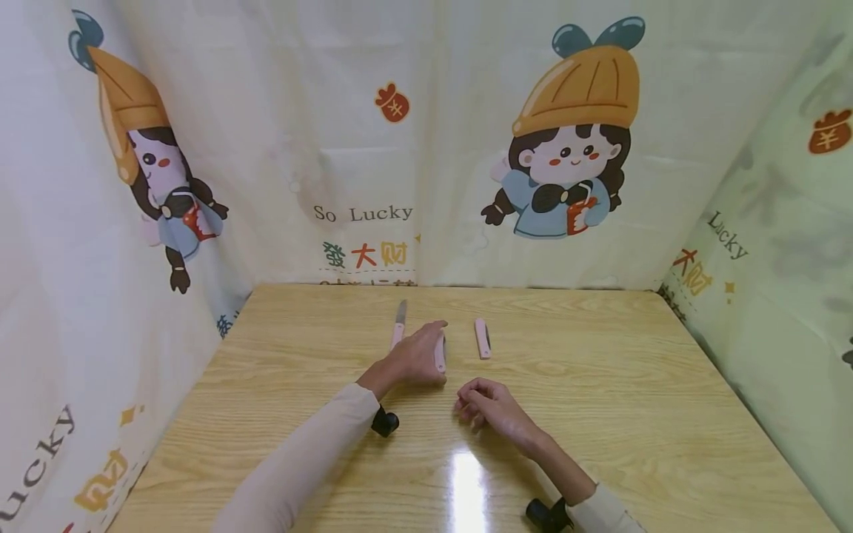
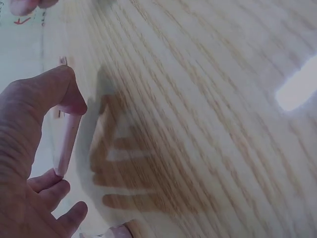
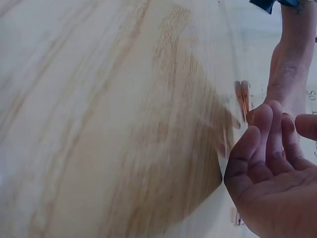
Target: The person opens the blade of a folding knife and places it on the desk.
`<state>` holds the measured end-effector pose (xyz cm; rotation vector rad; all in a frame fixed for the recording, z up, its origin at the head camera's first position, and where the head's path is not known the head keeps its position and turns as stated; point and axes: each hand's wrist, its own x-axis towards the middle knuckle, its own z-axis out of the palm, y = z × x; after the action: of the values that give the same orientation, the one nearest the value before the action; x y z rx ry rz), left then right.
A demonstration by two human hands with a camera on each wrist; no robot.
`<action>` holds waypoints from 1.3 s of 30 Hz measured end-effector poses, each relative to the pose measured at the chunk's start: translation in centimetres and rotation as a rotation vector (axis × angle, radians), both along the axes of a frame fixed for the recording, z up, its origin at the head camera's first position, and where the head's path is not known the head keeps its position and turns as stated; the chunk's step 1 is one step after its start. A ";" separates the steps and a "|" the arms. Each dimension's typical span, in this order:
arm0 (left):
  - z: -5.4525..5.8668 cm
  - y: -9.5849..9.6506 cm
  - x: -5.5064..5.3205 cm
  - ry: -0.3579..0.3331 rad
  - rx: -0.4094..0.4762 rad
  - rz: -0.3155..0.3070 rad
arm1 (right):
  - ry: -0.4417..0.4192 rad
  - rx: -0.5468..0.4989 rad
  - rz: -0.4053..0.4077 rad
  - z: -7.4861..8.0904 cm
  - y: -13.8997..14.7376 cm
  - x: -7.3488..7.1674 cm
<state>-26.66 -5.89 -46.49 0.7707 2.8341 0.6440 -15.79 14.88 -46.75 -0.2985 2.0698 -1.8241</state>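
Note:
My left hand [image 1: 418, 357] pinches a pink folding knife [image 1: 440, 353] between thumb and fingers. The left wrist view shows the thumb at one end of this pink handle [image 2: 68, 141] and a fingertip at the other. Just left of that hand lies an open folding knife [image 1: 398, 331], its blade pointing away and part of its pink handle hidden by the hand. Another folding knife [image 1: 483, 339], folded, lies to the right on the table. My right hand [image 1: 492, 409] hovers nearer to me, fingers loosely curled, with nothing in it.
A wood-grain table [image 1: 580, 348] carries the knives. Printed curtains [image 1: 460, 148] hang along its back and both sides. Each wrist wears a black camera, and bright light reflects off the tabletop [image 1: 468, 488] near the front.

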 end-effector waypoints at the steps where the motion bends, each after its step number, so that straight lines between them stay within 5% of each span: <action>1: 0.0 0.0 0.1 0.004 0.000 0.000 | -0.001 0.001 -0.012 0.0 0.0 0.0; 11: 1.4 0.1 2.0 0.099 -0.051 -0.075 | -0.047 0.000 -0.170 -0.2 -0.2 -0.2; 20: 2.3 0.7 4.2 0.135 -0.054 -0.163 | -0.037 -0.015 -0.176 -0.2 -0.2 -0.5; 31: 2.2 0.5 6.1 0.218 -0.054 -0.216 | -0.034 -0.019 -0.160 -0.7 -0.1 -0.8; 39: 2.2 0.7 7.4 0.209 -0.053 -0.251 | -0.053 -0.019 -0.171 -0.8 -0.3 -0.9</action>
<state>-19.29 -5.18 -44.26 1.2249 2.8497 0.4733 -16.73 14.61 -47.56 -0.0781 2.0992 -1.9277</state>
